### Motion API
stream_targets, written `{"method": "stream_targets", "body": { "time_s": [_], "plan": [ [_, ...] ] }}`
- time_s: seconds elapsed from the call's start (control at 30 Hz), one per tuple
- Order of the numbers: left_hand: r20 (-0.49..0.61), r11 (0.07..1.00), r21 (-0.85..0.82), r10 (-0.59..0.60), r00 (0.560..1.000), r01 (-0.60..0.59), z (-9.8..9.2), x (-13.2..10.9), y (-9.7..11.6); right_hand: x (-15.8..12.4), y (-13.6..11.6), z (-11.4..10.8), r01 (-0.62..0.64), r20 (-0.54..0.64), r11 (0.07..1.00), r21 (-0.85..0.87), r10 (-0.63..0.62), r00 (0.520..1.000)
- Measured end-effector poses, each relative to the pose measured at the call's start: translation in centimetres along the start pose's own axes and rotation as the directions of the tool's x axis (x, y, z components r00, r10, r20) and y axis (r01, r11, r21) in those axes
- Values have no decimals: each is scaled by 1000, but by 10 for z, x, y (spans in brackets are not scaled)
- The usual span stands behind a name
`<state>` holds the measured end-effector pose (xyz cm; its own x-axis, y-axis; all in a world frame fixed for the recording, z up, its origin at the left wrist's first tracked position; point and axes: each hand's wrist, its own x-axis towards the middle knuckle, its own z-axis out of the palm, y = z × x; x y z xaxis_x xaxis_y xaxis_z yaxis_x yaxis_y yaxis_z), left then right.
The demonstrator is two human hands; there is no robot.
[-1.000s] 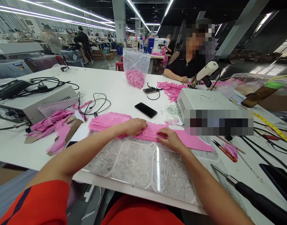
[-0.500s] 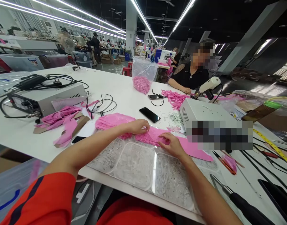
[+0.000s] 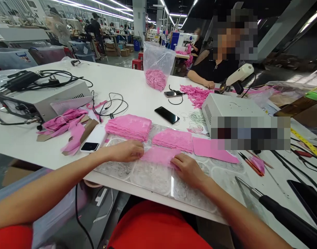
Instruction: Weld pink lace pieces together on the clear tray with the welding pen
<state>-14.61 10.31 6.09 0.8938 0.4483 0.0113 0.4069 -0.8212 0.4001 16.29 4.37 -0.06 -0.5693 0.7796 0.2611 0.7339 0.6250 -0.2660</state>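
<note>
Left hand [image 3: 134, 151] and right hand [image 3: 187, 167] grip a lace panel [image 3: 160, 155] over the white table's [image 3: 137, 91] marbled mat [image 3: 150, 181]; far off stands a sewing machine [image 3: 183, 38].

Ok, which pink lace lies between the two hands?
The translucent pink lace piece, left hand and right hand at its ends; the two thick pink lace stacks lie behind it.

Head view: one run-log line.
left hand: at pink cloth, left end; right hand: at pink cloth, right end; pink cloth: over clear sheet; left stack, right stack: beyond
</note>
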Motion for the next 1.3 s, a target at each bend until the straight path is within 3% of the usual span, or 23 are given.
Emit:
{"method": "stream_targets", "body": {
  "time_s": [0.13,0.23,0.3,0.4,0.53,0.63,0.87,1.3],
  "plan": [
    [63,991,125,-48,997,40,-1,-29,2,-5,-25,-12,99,104,985,140,-114,988],
    [106,990,126,-80,991,67,-11,-24,5,9,-21,-27,16,131,940,340,-64,989],
    [75,980,166,-123,990,109,-16,-5,6,27,-9,-31,-115,85,898,424,88,993],
    [-29,945,255,-206,978,206,-14,41,2,56,14,-24,-265,-15,852,452,305,952],
    [-55,918,288,-269,962,273,-4,95,-11,79,34,-5,-314,-44,836,449,372,927],
    [-42,906,290,-309,950,307,-1,112,-22,81,39,3,-312,-30,831,460,366,930],
    [21,917,256,-322,946,306,-8,113,-29,76,42,3,-295,-17,810,507,352,936],
    [-29,930,183,-320,947,320,-18,110,-25,76,41,0,-317,10,809,495,360,933]
  ]
}}
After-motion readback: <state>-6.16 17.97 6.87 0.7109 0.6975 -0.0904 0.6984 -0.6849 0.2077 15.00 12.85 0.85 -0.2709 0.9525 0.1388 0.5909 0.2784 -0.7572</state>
